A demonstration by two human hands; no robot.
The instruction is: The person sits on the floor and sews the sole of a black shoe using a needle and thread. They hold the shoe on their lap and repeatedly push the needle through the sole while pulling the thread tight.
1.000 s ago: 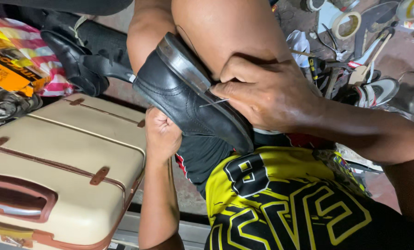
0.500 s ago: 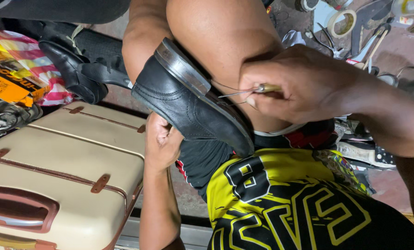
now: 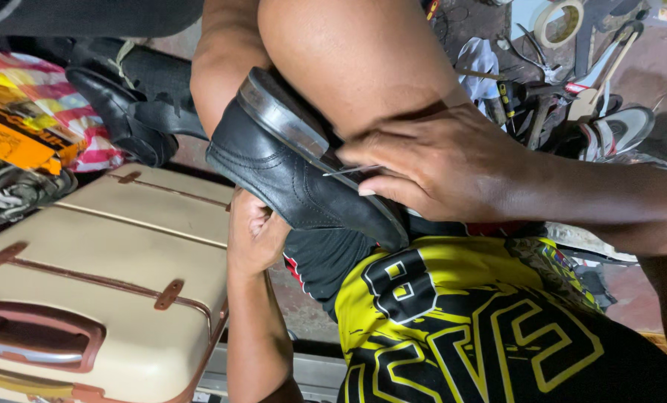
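A black leather shoe (image 3: 289, 175) lies on its side against my bare knee (image 3: 348, 67), sole edge facing up. My left hand (image 3: 253, 233) grips the shoe from below, by its upper. Over the sole near the toe, my right hand (image 3: 438, 168) pinches a thin metal needle (image 3: 347, 171) whose tip points left along the welt. I cannot make out any thread at this moment. My yellow and black shirt (image 3: 483, 328) fills the lower right.
A cream suitcase (image 3: 87, 261) with brown straps lies at lower left. A second black shoe (image 3: 124, 119) rests behind it beside a colourful bag (image 3: 20, 112). Tools (image 3: 542, 97), a sneaker (image 3: 617, 130) and a tape roll (image 3: 561, 22) litter the floor at upper right.
My right hand had drawn away to the right, pulling thread taut. It has since come back to the sole and the needle lies against the welt. The left hand kept its hold.
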